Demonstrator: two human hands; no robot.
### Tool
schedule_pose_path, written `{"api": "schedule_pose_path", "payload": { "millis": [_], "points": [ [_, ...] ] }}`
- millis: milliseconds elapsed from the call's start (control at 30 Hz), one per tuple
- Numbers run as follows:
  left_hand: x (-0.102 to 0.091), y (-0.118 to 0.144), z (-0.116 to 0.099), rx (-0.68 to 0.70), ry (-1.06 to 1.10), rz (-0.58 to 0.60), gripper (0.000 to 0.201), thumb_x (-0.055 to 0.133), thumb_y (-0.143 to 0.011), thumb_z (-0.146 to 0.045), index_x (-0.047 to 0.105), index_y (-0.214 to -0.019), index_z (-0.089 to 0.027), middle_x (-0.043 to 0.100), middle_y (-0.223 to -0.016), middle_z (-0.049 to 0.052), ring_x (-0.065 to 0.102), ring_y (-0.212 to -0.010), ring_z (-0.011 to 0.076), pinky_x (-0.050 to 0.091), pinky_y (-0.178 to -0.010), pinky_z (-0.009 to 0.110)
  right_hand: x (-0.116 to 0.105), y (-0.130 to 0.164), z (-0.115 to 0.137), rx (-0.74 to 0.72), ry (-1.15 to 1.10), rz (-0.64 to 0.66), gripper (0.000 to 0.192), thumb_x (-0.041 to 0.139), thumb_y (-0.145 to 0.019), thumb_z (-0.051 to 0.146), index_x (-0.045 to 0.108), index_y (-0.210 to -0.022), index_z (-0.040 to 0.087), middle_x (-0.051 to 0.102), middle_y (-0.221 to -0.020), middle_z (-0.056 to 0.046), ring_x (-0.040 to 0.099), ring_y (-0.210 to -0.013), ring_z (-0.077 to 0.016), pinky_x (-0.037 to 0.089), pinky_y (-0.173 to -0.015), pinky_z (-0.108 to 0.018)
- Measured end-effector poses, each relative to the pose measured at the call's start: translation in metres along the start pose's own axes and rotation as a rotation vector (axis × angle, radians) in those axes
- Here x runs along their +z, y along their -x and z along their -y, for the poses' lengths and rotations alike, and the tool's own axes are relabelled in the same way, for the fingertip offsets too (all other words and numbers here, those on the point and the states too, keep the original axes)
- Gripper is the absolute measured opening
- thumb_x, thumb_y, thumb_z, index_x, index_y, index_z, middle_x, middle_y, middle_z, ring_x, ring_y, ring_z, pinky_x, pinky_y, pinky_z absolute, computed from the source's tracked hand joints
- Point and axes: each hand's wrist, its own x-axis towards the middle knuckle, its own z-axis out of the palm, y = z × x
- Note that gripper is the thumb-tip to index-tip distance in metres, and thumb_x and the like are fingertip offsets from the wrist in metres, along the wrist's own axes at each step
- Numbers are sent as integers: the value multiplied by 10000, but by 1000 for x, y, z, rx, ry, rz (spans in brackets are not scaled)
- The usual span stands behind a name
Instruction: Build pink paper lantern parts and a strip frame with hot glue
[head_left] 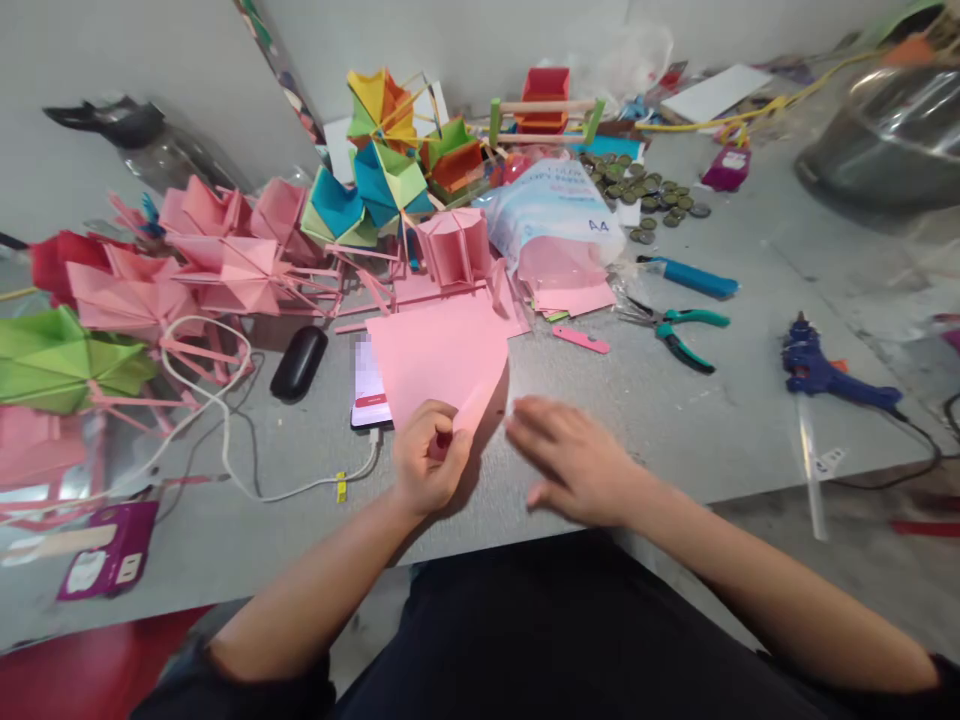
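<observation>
A sheet of pink paper (439,350) is held up off the grey table by its near edge, its right side curling. My left hand (431,455) grips that edge between thumb and fingers. Just right of the sheet, my right hand (566,460) hovers with its fingers stretched out, holding nothing. Under the paper's left side lies a phone (364,380), partly covered, with a white cable plugged in. Behind the sheet stands a folded pink paper piece (454,245), near a bag of colour copy paper (555,210).
A pink cutter (580,340), pliers (671,325), a blue-handled tool (694,277) and a glue gun (832,370) lie to the right. Folded paper shapes (225,265) crowd the left, with a black case (299,364) before them. Coins (649,190) lie at the back.
</observation>
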Motion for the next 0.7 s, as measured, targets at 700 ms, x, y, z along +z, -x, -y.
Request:
{"api": "schedule_pose_path", "payload": {
  "millis": [700],
  "points": [
    [7, 2, -3, 49, 72, 224, 197, 634, -958, -167, 525, -804, -224, 628, -835, 27, 594, -700, 151, 494, -606, 284, -26, 98, -35, 545, 255, -59, 918, 342, -1098, 671, 236, -1736, 20, 390, -1725, -325, 405, -1603, -470, 355, -1270, -672]
  ]
}}
